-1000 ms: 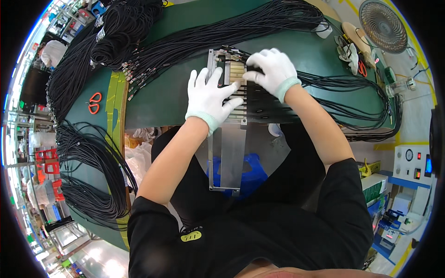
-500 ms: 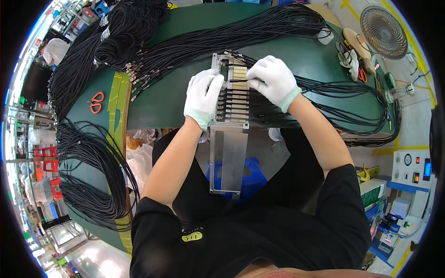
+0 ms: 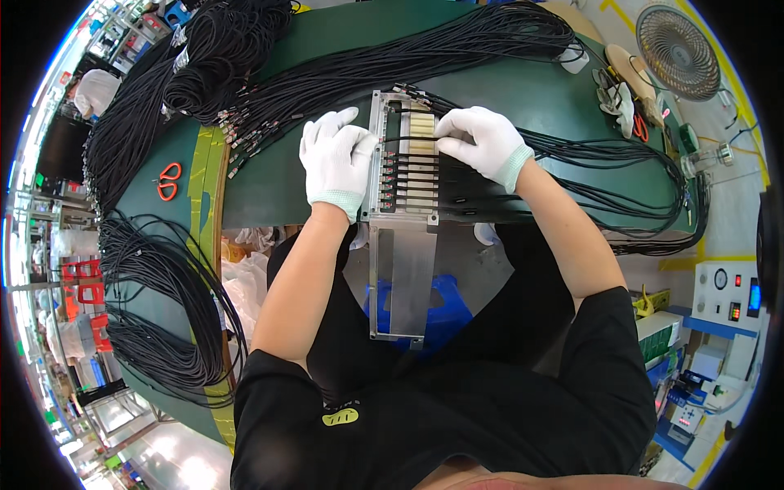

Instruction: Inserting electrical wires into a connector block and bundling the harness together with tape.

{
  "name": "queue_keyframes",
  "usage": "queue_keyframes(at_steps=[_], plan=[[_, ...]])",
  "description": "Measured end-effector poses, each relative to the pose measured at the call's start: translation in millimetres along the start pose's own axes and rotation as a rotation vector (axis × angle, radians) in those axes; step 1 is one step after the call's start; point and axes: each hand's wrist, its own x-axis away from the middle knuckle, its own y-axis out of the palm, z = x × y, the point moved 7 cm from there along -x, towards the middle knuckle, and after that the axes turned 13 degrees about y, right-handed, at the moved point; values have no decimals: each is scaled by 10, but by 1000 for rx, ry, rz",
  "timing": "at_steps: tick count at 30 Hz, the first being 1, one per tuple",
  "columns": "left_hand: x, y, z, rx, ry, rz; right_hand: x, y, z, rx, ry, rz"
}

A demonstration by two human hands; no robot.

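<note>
A long metal fixture lies across the table edge, its clear plate reaching over my lap. Several black cables sit side by side in its slots, with small connectors along the left. Beige blocks show in its upper part. My left hand, in a white glove, is beside the fixture's left edge. Its thumb and forefinger are pinched together and the other fingers raised; what is between the tips is hidden. My gloved right hand pinches a black cable that stretches leftward over the fixture.
Long bundles of black cable cover the back of the green table, with more heaped at left. Red-handled scissors lie on the left. A fan stands far right. A blue stool is below.
My left hand has moved left off the fixture's slots, its outer fingers lifting. My right hand stays nearly in place, and the cable between the hands shows further across the fixture.
</note>
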Motion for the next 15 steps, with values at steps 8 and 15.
queue_keyframes(at_steps=[8,15], plan=[[101,189,-197,246,-231,-203,9,-17,-109,319,-175,106],[96,214,-228,256,-206,-204,-24,4,-85,326,-154,91]])
